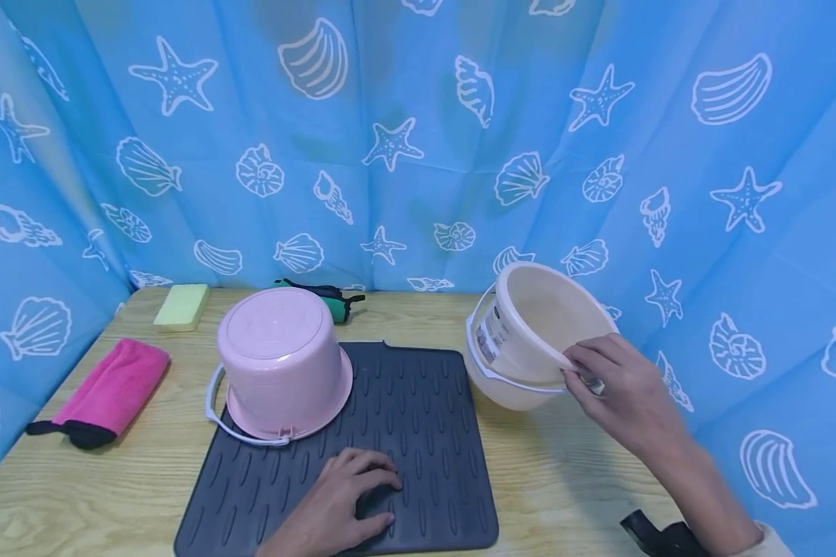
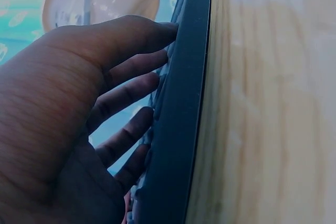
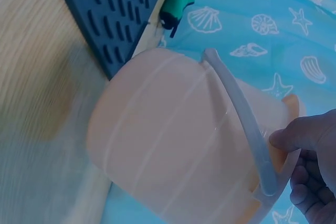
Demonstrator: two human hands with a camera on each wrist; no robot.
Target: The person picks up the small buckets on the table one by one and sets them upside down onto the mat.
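My right hand (image 1: 630, 394) pinches the rim of a cream bucket (image 1: 525, 348), thumb on the outside and fingers over the edge. The bucket is tilted, its opening turned up toward the right, at the mat's right side. Its pale handle (image 3: 239, 111) hangs down along the outer wall in the right wrist view. My left hand (image 1: 341, 499) rests on the front of a dark ridged mat (image 1: 425, 433), fingers loosely bent and nothing held. Upside down on the mat's back left part stands a pink bucket (image 1: 279, 387), with its handle (image 1: 251, 441) lying around the base.
A pink cloth (image 1: 118, 387) with black trim and a pale yellow sponge (image 1: 182, 307) lie on the wooden table at left. Behind the pink bucket is a green and black roll (image 1: 337, 308). A blue shell-patterned curtain (image 1: 418, 193) encloses the back and sides.
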